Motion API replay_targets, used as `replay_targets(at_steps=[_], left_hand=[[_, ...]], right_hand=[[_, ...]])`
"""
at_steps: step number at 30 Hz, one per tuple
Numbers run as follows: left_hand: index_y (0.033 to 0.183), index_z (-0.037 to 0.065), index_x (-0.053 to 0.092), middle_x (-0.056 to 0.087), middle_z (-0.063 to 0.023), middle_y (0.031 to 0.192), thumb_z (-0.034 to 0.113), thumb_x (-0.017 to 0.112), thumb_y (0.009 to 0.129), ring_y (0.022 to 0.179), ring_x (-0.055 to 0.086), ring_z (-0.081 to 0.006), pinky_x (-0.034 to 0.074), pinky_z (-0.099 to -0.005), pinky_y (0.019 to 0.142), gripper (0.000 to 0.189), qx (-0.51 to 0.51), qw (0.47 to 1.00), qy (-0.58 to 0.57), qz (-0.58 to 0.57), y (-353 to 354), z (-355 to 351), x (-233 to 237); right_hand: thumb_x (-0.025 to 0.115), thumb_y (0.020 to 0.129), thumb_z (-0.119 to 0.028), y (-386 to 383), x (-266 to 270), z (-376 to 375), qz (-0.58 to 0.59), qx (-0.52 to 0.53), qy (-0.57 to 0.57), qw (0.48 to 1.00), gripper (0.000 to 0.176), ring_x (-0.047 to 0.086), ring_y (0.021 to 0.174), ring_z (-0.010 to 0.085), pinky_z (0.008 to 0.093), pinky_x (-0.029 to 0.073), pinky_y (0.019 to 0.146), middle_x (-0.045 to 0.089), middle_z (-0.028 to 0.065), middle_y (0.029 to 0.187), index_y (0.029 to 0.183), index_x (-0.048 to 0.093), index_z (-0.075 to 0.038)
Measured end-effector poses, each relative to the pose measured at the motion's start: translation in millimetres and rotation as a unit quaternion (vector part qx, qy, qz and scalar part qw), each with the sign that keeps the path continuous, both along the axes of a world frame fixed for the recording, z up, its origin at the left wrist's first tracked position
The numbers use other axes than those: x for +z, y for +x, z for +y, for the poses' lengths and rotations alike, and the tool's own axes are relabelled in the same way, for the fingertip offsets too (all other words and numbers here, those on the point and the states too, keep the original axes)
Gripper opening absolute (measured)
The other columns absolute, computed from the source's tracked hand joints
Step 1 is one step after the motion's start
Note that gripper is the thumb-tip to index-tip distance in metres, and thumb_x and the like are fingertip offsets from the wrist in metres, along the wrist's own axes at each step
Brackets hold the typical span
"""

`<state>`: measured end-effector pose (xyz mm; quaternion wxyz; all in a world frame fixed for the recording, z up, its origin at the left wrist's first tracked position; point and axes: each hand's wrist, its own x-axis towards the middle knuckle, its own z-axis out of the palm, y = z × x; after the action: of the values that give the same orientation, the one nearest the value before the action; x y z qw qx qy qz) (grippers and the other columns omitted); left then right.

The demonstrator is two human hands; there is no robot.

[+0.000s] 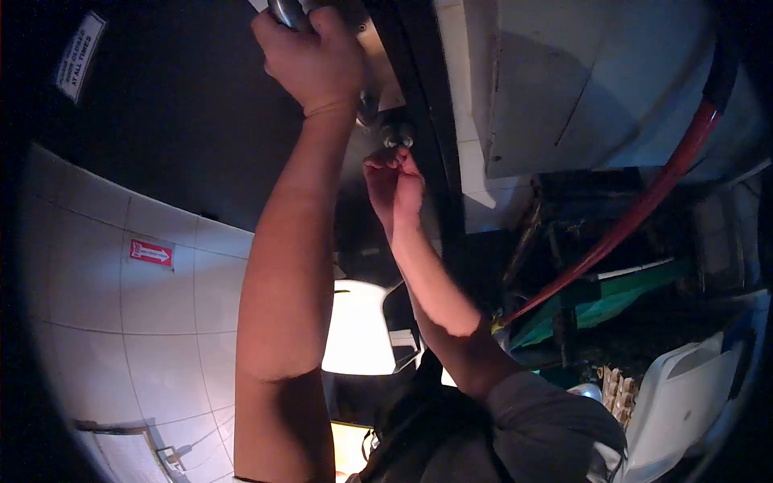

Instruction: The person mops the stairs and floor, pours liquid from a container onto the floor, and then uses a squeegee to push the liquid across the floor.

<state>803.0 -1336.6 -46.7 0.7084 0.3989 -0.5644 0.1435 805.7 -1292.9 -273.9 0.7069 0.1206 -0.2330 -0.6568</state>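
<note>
While the metal handle [283, 10] sits at the frame's top edge, the left hand [310, 56] wraps closed around it, arm stretched straight. The right hand [394, 185], fingers bunched, reaches two small dark fittings [397, 135] just below; whether it grips them I cannot tell. One red hose [644, 201] curves at right.

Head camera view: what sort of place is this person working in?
Likely a dim service area or kitchen back room. The white tiled wall carries a red arrow sign, a red hose runs across the right side, and the left hand grips a metal handle.
</note>
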Motion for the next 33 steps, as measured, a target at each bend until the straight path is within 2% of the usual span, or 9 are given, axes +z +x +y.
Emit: replay_targets(at_steps=[2,5,15,21,24,27,30,32,33], left_hand=[[0.107,-0.005,0.048,0.057,-0.0207,0.087,0.008,0.052,0.08,0.081,0.059,-0.0342,0.047,-0.0394,0.075,0.03,0.023,0.998,-0.047,-0.039,5,-3,0],[0.094,-0.007,0.049,0.059,-0.0175,0.08,0.019,0.059,0.075,0.073,0.058,-0.0283,0.048,-0.0382,0.07,0.034,0.054,0.998,0.037,0.0,1,3,3],[0.099,-0.006,0.049,0.058,-0.0181,0.085,0.016,0.057,0.077,0.077,0.058,-0.0288,0.048,-0.0383,0.073,0.032,0.028,0.999,0.027,0.01,-3,6,0],[0.095,-0.006,0.049,0.059,-0.0152,0.083,0.018,0.06,0.075,0.073,0.058,-0.0242,0.048,-0.0359,0.069,0.033,0.077,0.997,0.017,-0.024,6,-4,-4],[0.099,-0.005,0.049,0.058,-0.0165,0.084,0.014,0.058,0.077,0.075,0.058,-0.0258,0.047,-0.036,0.07,0.03,0.039,0.999,0.016,-0.03,8,-2,-2],[0.107,-0.003,0.05,0.058,-0.0209,0.088,0.007,0.053,0.081,0.083,0.06,-0.0305,0.047,-0.038,0.075,0.028,0.014,1.0,-0.001,-0.023,2,4,1],[0.105,-0.002,0.05,0.059,-0.0221,0.088,0.009,0.054,0.081,0.081,0.062,-0.0311,0.047,-0.0386,0.073,0.027,-0.004,0.999,0.036,0.025,-2,13,-1],[0.105,-0.003,0.049,0.06,-0.0231,0.087,0.01,0.055,0.081,0.081,0.062,-0.0315,0.048,-0.0392,0.072,0.028,-0.014,0.992,0.113,0.059,-2,21,10],[0.105,-0.003,0.048,0.059,-0.0242,0.086,0.011,0.056,0.081,0.079,0.062,-0.0345,0.048,-0.04,0.071,0.029,0.087,0.993,0.081,0.009,4,10,3]], right_hand=[[0.048,0.094,-0.024,8,-1,-4,-0.019,-0.015,-0.015,1.0,0.02,0.05,0.069,0.0126,0.031,0.039,0.071,0.056,-0.0021,0.072,0.086,0.061,-0.011],[0.048,0.093,-0.025,8,13,0,-0.061,-0.01,0.002,0.998,0.021,0.052,0.071,0.0142,0.0313,0.039,0.074,0.059,-0.0011,0.076,0.091,0.062,-0.01],[0.053,0.09,-0.022,0,7,-3,-0.104,0.01,-0.029,0.994,0.017,0.058,0.08,0.0132,0.0324,0.041,0.078,0.066,0.0012,0.089,0.097,0.063,-0.01],[0.042,0.093,-0.015,-1,6,-7,-0.042,-0.008,-0.026,0.999,0.019,0.051,0.063,0.01,0.0303,0.039,0.069,0.057,-0.0042,0.07,0.082,0.058,-0.011],[0.044,0.09,-0.01,-1,3,-7,-0.094,0.025,-0.039,0.994,0.023,0.039,0.057,0.0095,0.0281,0.036,0.068,0.039,-0.0025,0.059,0.067,0.046,-0.012],[0.041,0.091,-0.014,1,-4,-17,-0.084,-0.006,-0.015,0.996,0.019,0.039,0.053,0.0111,0.0305,0.037,0.064,0.04,-0.0038,0.057,0.075,0.052,-0.013],[0.041,0.092,-0.016,8,-25,-34,0.209,-0.058,0.161,0.963,0.019,0.039,0.052,0.0126,0.0307,0.039,0.063,0.04,-0.0021,0.058,0.077,0.051,-0.012],[0.039,0.094,-0.018,1,2,-24,0.081,0.006,0.12,0.99,0.021,0.038,0.052,0.0135,0.0307,0.039,0.06,0.041,-0.001,0.061,0.077,0.05,-0.011],[0.038,0.095,-0.018,-4,14,-15,0.015,0.034,0.099,0.994,0.022,0.038,0.052,0.0139,0.0307,0.039,0.058,0.042,-0.0005,0.063,0.078,0.05,-0.011]])
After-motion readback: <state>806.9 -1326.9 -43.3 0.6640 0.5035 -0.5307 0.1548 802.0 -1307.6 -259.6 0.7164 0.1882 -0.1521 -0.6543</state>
